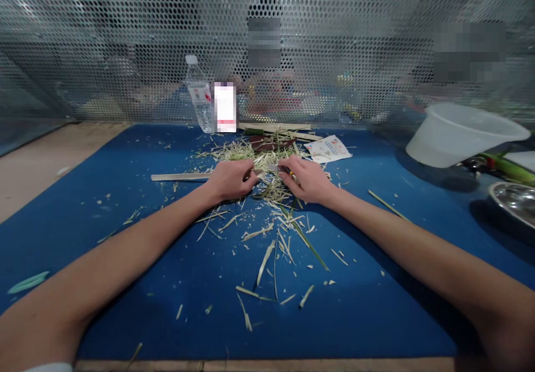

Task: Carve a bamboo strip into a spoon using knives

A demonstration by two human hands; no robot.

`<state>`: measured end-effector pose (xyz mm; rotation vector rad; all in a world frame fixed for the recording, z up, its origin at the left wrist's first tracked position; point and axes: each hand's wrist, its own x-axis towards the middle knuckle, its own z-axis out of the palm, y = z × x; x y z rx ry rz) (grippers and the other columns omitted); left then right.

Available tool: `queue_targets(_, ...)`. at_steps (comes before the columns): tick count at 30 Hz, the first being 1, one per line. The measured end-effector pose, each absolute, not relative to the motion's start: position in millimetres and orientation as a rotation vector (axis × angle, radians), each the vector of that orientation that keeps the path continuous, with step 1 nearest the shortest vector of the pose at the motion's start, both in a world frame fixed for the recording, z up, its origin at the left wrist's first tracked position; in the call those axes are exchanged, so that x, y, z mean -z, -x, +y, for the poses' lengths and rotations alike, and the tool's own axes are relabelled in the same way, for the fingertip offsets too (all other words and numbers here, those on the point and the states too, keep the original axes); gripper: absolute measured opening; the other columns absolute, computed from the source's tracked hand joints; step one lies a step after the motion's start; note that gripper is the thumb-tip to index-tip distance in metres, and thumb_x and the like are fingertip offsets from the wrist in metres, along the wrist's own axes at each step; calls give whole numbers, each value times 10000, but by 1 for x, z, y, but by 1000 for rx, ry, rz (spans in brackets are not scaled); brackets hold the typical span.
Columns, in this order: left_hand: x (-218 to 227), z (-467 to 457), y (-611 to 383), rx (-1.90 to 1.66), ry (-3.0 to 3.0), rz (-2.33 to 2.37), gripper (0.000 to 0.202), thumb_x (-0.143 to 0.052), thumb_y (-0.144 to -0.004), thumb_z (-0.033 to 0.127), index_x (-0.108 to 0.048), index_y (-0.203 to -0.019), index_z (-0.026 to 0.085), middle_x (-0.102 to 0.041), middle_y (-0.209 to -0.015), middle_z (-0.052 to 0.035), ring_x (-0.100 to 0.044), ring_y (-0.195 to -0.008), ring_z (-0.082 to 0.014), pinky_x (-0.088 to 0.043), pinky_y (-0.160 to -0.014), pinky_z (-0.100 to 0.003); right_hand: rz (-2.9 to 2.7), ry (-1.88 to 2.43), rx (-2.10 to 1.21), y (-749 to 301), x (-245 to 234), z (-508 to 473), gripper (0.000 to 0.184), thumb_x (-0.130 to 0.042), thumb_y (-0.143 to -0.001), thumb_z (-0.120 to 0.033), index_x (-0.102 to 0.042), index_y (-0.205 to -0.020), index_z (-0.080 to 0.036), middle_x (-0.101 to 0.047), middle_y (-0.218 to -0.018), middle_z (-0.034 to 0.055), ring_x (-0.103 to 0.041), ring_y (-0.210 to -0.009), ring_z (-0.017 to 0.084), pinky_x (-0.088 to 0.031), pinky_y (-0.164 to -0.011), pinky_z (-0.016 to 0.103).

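Observation:
Closed around a long pale bamboo strip (179, 177) is my left hand (233, 180). The strip lies sideways, its far end out to the left and its tip poking out past my fingers toward the right. My right hand (307, 179) grips a small knife, with a short piece of blade (273, 168) showing close to that tip. Most of the handle is hidden by my fingers. Beneath and behind both hands is a heap of thin bamboo shavings (234, 151), with a dark brown flat piece (267, 143) partly covered by them.
More bamboo lengths (276, 128) lie at the back. A water bottle (199, 96) and a phone with a blurred screen (225, 107) stand against the perforated metal panel (146, 37). A paper packet (329, 149), a white plastic tub (455, 138) and a metal bowl (516, 200) are rightward.

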<state>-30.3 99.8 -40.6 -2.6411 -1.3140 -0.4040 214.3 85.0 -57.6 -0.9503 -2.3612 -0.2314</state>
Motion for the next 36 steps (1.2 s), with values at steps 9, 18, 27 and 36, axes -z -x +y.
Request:
queue_targets(9, 35, 98, 30, 292, 2751, -1165, 233, -370, -896, 303, -566, -844, 188, -673, -764, -65, -549, -642, -175, -248, -571, -310, -2523, 971, 276, -212, 55, 85, 381, -367, -979, -500, -625, -994, -221, -696, -882, 36, -605, -767, 149, -283, -602, 286)
queue_targets(18, 36, 100, 31, 287, 2788, -1142, 308, -370, -918, 421, -557, -822, 196, -671, -737, -58, -543, -623, -175, -250, -572, -299, -2493, 976, 282, -213, 56, 84, 379, -390, -966, -500, -640, -974, -216, -704, -864, 41, -599, -743, 150, -278, -595, 285)
queue_targets(27, 39, 102, 29, 325, 2805, -1141, 542, -370, -863, 713, -525, -760, 204, -617, -651, -40, -508, -581, -157, -222, -550, -275, -2517, 988, 275, -213, 56, 84, 365, -401, -966, -490, -660, -981, -232, -718, -857, 23, -621, -763, 149, -260, -572, 293)
queue_targets(36, 41, 105, 30, 282, 2781, -1176, 600, -351, -846, 755, -568, -739, 205, -618, -625, -54, -506, -564, -163, -225, -543, -275, -2516, 981, 299, -212, 56, 81, 333, -437, -954, -477, -676, -987, -247, -725, -864, 24, -633, -806, 162, -322, -618, 297)
